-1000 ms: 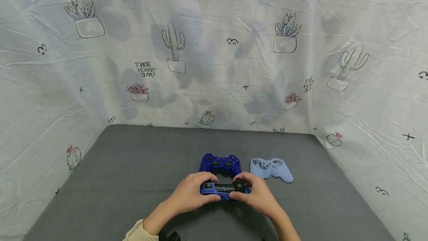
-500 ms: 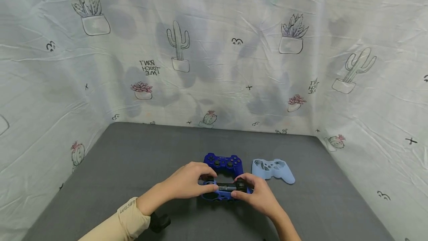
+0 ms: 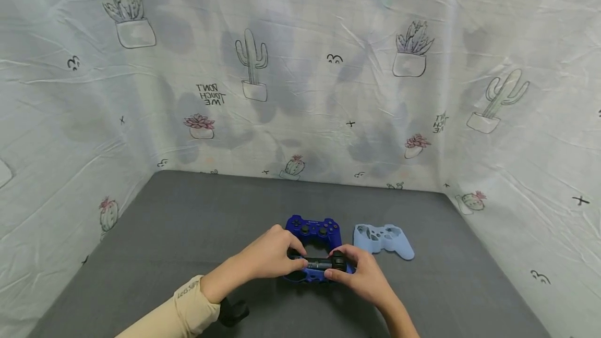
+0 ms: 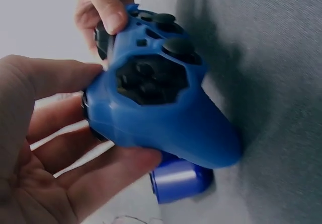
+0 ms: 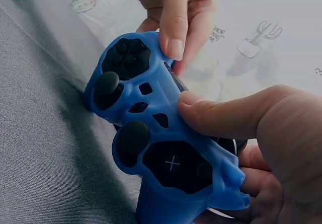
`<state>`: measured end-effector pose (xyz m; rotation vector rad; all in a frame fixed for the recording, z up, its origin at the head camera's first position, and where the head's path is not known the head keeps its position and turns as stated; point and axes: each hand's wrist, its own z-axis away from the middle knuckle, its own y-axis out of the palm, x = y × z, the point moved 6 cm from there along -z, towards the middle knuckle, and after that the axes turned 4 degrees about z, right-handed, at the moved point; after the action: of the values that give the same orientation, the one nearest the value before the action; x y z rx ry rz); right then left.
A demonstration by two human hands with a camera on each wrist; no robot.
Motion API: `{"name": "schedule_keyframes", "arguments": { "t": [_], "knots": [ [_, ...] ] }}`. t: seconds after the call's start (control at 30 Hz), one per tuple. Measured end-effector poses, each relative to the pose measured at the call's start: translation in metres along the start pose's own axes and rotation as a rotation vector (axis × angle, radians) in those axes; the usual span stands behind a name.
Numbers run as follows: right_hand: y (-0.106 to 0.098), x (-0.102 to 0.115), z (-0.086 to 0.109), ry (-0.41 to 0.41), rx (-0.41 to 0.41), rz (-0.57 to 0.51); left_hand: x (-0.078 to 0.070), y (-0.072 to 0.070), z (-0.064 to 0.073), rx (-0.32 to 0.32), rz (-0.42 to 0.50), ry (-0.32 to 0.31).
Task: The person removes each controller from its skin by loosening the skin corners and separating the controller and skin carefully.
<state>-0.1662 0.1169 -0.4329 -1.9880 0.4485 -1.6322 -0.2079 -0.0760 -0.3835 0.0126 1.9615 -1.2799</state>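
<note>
Both hands hold a black game controller (image 5: 173,171) dressed in a blue silicone cover (image 4: 176,128), low over the table with its shoulder-button edge toward the head camera. My left hand (image 3: 269,254) grips one end, its thumb at the top edge and fingers behind. My right hand (image 3: 363,273) pinches the other end, thumb pressed on the cover by the middle of the top edge. In the right wrist view the cover's corner (image 5: 229,189) near the right fingers bulges loose from the controller. Buttons and both thumbsticks show through the cover's openings.
A dark blue controller (image 3: 312,227) lies face up on the grey table (image 3: 211,213) just behind the hands. Right of it sits an unfilled light blue silicone cover (image 3: 385,240). White patterned sheeting (image 3: 300,93) walls in the back and sides.
My left hand has shifted its hold up to the controller's top edge, its wrist and sleeve coming further into view. My right hand keeps nearly the same grip. The head view has turned slightly.
</note>
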Motion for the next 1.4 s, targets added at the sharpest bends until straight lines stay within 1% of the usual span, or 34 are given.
{"name": "schedule_keyframes", "arguments": {
  "t": [0.13, 0.2, 0.43, 0.63, 0.7, 0.77, 0.9, 1.0, 1.17, 1.37, 1.4],
  "knots": [
    [0.001, 0.001, 0.0, -0.008, -0.005, 0.013, -0.004, -0.001, -0.003, -0.009, -0.017, -0.042],
    [0.001, 0.001, 0.0, -0.004, -0.007, 0.018, -0.005, -0.001, -0.003, -0.017, -0.012, -0.052],
    [0.001, 0.001, 0.001, -0.002, -0.011, 0.01, -0.003, 0.003, 0.0, -0.048, 0.026, -0.04],
    [0.001, -0.001, 0.001, 0.007, -0.025, 0.008, 0.001, 0.006, 0.003, -0.032, 0.013, -0.036],
    [0.002, -0.002, 0.001, 0.011, -0.027, 0.004, 0.002, 0.007, 0.004, -0.04, 0.015, -0.033],
    [0.002, -0.002, 0.001, 0.009, -0.029, -0.005, 0.003, 0.008, 0.006, -0.064, 0.029, -0.029],
    [0.004, -0.001, 0.001, 0.001, -0.031, -0.025, 0.007, 0.011, 0.01, -0.122, 0.103, -0.038],
    [0.004, 0.0, 0.001, 0.0, -0.034, -0.031, 0.005, 0.014, 0.012, -0.16, 0.153, -0.016],
    [0.003, 0.0, 0.001, 0.002, -0.043, -0.013, 0.0, 0.016, 0.013, -0.236, 0.138, 0.041],
    [0.003, -0.001, 0.001, -0.001, -0.052, 0.006, -0.005, 0.019, 0.018, -0.379, 0.099, 0.07],
    [0.003, -0.002, 0.001, -0.001, -0.055, 0.008, -0.006, 0.02, 0.018, -0.401, 0.106, 0.069]
  ]
}}
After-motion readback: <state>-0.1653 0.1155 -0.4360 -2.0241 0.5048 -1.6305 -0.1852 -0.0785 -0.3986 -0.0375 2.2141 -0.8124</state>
